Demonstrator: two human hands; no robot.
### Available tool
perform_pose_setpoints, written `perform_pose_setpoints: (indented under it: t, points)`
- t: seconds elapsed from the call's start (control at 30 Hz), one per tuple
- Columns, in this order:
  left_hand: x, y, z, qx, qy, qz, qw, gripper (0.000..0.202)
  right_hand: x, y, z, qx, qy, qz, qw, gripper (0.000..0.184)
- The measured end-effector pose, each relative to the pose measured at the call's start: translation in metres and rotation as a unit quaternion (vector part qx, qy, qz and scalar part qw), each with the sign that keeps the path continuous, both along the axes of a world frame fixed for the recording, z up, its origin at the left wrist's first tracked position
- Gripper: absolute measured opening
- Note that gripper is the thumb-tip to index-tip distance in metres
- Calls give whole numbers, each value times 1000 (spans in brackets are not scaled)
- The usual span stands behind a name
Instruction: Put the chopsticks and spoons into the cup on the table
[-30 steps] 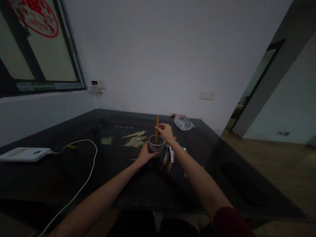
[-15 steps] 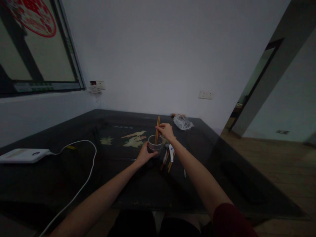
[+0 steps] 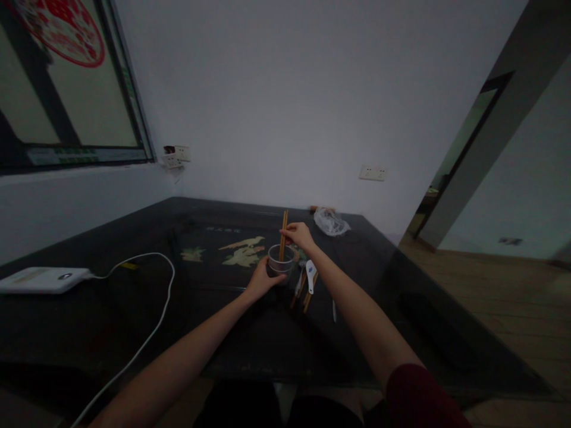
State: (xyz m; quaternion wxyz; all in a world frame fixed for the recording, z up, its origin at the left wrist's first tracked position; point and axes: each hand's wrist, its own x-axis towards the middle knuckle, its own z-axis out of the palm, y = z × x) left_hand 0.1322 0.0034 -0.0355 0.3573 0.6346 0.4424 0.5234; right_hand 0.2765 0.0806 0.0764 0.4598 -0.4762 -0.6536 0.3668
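My left hand (image 3: 264, 278) is wrapped round the near left side of a round metal cup (image 3: 281, 267) on the dark table. Pinched in my right hand (image 3: 298, 234) is a pair of wooden chopsticks (image 3: 284, 233), held nearly upright with the lower ends inside the cup. Those lower tips are hidden by the cup's wall. Just right of the cup lie a white soup spoon (image 3: 310, 278), a metal spoon (image 3: 299, 278) and more chopsticks (image 3: 307, 302), partly under my right forearm. A thin pale handle (image 3: 334, 311) shows beside that forearm.
A crumpled clear plastic bag (image 3: 331, 222) lies at the table's back edge. To the left rests a white power bank (image 3: 44, 280), its white cable (image 3: 168, 291) curving toward the front edge. A long dark object (image 3: 437, 330) lies at the right. The wall (image 3: 267, 119) borders the table behind.
The chopsticks and my right hand have shifted very slightly left. My left hand keeps its hold on the cup, and the view has tilted a little.
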Motion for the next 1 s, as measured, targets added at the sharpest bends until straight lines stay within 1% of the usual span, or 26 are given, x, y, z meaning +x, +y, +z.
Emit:
perform_pose_setpoints:
  t: [0.13, 0.3, 0.47, 0.6, 0.8, 0.9, 1.0]
  points:
    - [0, -1, 1, 3, 4, 3, 1000, 66, 1, 2, 1, -2, -13, 6, 1000, 15]
    - [0, -1, 3, 11, 15, 7, 1000, 64, -1, 2, 0, -26, 22, 11, 999, 16]
    - [0, 0, 1, 6, -3, -6, 1000, 63, 0, 3, -2, -34, 26, 21, 999, 14]
    - [-1, 0, 0, 9, 5, -6, 1000, 65, 2, 2, -1, -35, 27, 18, 999, 18]
    - [0, -4, 6, -2, 8, 3, 1000, 64, 3, -2, 1, -42, 35, 20, 998, 18]
    - [0, -5, 7, -8, 8, 4, 1000, 65, 5, -5, 1, -25, 26, 16, 999, 20]
    - [0, -4, 4, -2, -1, 2, 1000, 65, 14, -9, 1, 24, -3, -14, 1000, 21]
